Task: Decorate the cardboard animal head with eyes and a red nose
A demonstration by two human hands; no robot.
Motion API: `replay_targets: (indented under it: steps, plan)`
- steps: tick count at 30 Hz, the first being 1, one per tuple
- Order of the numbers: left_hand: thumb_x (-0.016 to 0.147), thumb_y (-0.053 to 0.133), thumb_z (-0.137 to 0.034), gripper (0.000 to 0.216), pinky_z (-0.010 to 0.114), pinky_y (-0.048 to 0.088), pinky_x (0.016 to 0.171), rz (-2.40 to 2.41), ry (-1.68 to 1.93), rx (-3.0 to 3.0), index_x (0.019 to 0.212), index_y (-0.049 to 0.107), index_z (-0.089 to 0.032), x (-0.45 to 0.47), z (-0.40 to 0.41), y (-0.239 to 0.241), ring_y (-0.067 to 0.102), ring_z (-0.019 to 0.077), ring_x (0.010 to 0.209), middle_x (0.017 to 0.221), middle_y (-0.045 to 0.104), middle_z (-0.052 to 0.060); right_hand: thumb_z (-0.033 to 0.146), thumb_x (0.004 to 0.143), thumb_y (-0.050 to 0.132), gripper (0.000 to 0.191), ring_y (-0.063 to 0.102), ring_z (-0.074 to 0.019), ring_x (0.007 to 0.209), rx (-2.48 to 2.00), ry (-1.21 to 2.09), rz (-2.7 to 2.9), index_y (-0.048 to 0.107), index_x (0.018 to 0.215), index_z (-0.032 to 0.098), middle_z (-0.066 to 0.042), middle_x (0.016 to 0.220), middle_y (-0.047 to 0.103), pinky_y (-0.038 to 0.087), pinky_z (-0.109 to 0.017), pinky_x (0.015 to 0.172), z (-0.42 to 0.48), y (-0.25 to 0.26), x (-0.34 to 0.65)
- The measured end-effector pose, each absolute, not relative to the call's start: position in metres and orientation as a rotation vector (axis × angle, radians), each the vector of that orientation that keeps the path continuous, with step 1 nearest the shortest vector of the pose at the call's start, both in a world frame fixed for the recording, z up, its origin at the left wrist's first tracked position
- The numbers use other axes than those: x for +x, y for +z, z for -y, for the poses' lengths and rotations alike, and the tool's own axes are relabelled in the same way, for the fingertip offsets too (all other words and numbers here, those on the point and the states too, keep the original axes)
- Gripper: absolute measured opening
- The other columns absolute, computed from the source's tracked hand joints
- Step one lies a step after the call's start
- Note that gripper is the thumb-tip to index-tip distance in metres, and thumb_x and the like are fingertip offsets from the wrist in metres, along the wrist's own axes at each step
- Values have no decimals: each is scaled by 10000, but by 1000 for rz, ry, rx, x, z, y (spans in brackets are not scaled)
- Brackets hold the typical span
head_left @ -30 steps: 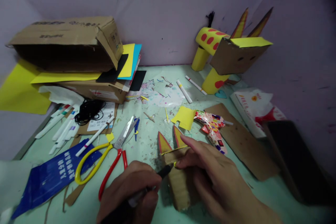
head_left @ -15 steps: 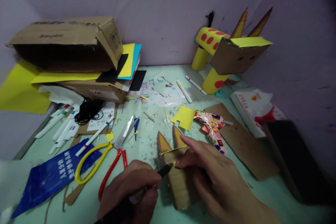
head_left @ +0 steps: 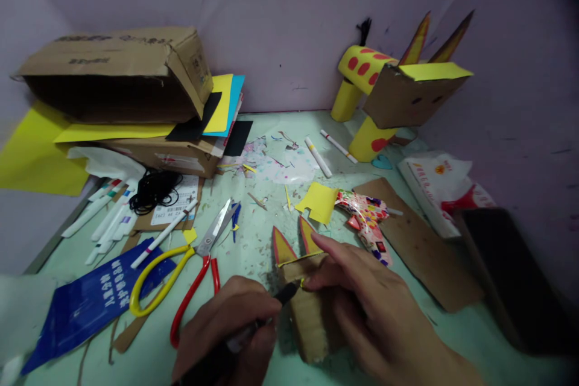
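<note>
My left hand (head_left: 230,325) is closed around a black marker (head_left: 284,294), its tip close to a tiny yellow piece (head_left: 302,283). That piece lies against a small cardboard box (head_left: 312,319), at the fingertips of my right hand (head_left: 366,301). The right fingers wrap the box's right side and partly hide it. Two pointed yellow ears (head_left: 283,244) with red edges rise from the top of the box. Left of the left hand lie open scissors (head_left: 210,241) with one yellow and one red handle. A cut yellow paper piece (head_left: 320,202) lies beyond the ears.
A yellow cardboard animal (head_left: 414,96) with red spots stands back right. Cartons (head_left: 113,51) with coloured paper are stacked back left, near black cord (head_left: 154,192) and several white markers (head_left: 108,217). A blue packet (head_left: 85,307), tissue pack (head_left: 434,187), cardboard strip (head_left: 434,259) and dark phone-like slab (head_left: 511,277) flank the hands.
My left hand and the black marker have shifted slightly right, bringing the tip closer to the tiny yellow piece. The right hand keeps its place on the box.
</note>
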State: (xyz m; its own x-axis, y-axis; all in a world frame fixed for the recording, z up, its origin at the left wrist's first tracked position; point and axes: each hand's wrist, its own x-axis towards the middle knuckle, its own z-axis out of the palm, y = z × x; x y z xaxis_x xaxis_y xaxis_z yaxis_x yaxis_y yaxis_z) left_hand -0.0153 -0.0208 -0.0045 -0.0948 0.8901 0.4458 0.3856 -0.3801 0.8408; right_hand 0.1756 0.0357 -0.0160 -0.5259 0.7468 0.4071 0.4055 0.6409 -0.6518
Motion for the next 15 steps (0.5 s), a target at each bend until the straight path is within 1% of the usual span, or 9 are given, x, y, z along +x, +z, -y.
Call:
replay_targets:
  steps: [3, 6, 10, 15]
  plan:
    - [891, 572, -220, 124, 227, 524, 576, -1398, 1457, 1752, 988, 631, -269, -14, 20, -3, 644, 147, 670, 744, 659, -11, 12, 794, 415, 670, 662, -163, 894, -909, 665, 2179, 317, 1430, 199, -43, 941, 717, 555, -285, 812, -36, -16, 175]
    - [898, 571, -250, 93, 226, 514, 557, -1412, 1478, 1762, 967, 630, -269, -15, 19, -2, 639, 148, 654, 730, 653, -10, 17, 796, 420, 669, 662, -166, 882, -907, 659, 2173, 316, 1427, 214, -33, 925, 719, 558, -285, 793, -37, -16, 175]
    - [905, 565, -237, 98, 210, 516, 581, -1412, 1390, 1799, 978, 625, -263, -17, 19, -2, 640, 129, 653, 739, 655, -20, 12, 795, 419, 683, 661, -167, 880, -907, 662, 2168, 306, 1435, 220, -36, 938, 716, 557, -292, 796, -36, -17, 175]
    - [890, 569, -229, 92, 212, 498, 559, -1448, 1494, 1723, 947, 634, -261, -15, 21, -3, 625, 123, 621, 726, 635, -23, -2, 783, 409, 712, 655, -165, 890, -899, 696, 2170, 287, 1450, 216, -40, 952, 710, 556, -293, 810, -35, -18, 177]
